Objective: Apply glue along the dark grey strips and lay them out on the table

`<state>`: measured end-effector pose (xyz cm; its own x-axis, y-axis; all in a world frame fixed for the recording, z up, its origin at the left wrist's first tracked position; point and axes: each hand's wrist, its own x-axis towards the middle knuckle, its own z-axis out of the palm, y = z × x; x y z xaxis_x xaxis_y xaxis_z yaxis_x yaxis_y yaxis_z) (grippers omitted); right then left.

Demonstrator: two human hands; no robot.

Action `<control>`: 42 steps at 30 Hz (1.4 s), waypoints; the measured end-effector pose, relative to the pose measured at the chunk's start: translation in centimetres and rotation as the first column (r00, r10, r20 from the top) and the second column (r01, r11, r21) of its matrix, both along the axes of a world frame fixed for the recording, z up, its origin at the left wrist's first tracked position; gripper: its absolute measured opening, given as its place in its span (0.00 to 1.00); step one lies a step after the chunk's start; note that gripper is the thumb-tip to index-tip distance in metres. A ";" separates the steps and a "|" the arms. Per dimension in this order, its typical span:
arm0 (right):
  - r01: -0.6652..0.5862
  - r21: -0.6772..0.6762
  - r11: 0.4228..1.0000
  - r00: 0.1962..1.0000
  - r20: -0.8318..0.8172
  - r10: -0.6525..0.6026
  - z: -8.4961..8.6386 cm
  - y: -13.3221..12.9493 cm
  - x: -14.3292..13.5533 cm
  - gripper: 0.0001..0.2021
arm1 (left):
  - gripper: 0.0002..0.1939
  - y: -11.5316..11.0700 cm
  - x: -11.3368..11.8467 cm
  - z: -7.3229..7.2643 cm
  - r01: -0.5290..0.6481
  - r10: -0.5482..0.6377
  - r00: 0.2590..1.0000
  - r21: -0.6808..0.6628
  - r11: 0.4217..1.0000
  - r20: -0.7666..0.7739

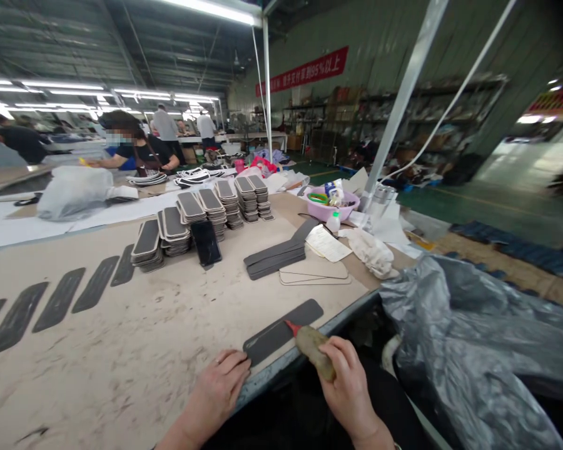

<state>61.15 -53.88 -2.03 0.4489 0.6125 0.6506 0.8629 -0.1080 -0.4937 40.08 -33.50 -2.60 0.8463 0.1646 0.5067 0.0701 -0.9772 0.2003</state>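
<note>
Walls (394,37) of green are seen around a big room, with lamps (60,84) hung in long rows under the roof. Past the table (122,331), a shiny green floor (507,181) and full shelves (403,112) can be seen. The table is topped with a flat tan sheet, which is marked with dark smudges. A grey plastic bag (478,337) is heaped at the right. A red banner (304,72) is hung on the far wall. Neat stacks (173,222) of dark shapes with pale edges are lined up on the table. A purple basin (323,211) is filled with small things. A dark piece (272,337) is laid flat at the table's near edge. Its left end is touched by the left hand (220,384), whose fingers are kept close together; whether the end is pinched cannot be told. By the right hand (347,381), a tan bottle (316,350) is pinched between thumb and fingers. Its red tip (293,328) is pointed at the middle of the dark piece; whether they touch cannot be told.
</note>
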 end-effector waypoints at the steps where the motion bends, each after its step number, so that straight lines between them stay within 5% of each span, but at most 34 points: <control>1: 0.038 -0.002 0.999 0.999 0.009 -0.038 0.0 -0.1 0.3 0.12 | 0.14 0.1 0.0 -0.1 0.002 -0.002 1.000 0.005 1.000 0.002; 9: 0.250 0.042 0.967 0.965 0.075 -0.253 0.1 -0.2 2.3 0.10 | 0.14 0.2 0.0 0.1 -0.005 0.005 1.000 0.044 0.999 -0.001; 18: 0.346 0.119 0.931 0.931 0.082 -0.357 0.7 0.0 2.6 0.11 | 0.13 0.2 -0.1 -0.2 -0.001 0.001 1.000 -0.016 1.000 -0.010; 21: 0.253 0.170 0.952 0.966 0.004 -0.258 1.0 -0.1 1.3 0.12 | 0.12 -0.1 -0.1 0.0 -0.012 0.012 1.000 -0.032 0.999 -0.007; 28: -0.194 0.110 0.975 0.976 -0.077 0.203 0.9 0.5 -2.6 0.11 | 0.11 -0.2 -0.1 -0.3 -0.011 0.008 0.999 -0.082 0.997 -0.036; 42: -0.322 -0.019 0.946 0.936 -0.156 0.316 0.5 -0.2 -3.9 0.14 | 0.13 -0.4 0.1 0.4 -0.005 0.002 1.000 -0.113 0.994 -0.029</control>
<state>57.25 -54.08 -1.49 0.3148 0.7656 0.5610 0.7725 0.1367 -0.6201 40.19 -33.94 -2.22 0.8594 0.2222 0.4605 0.0804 -0.9482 0.3074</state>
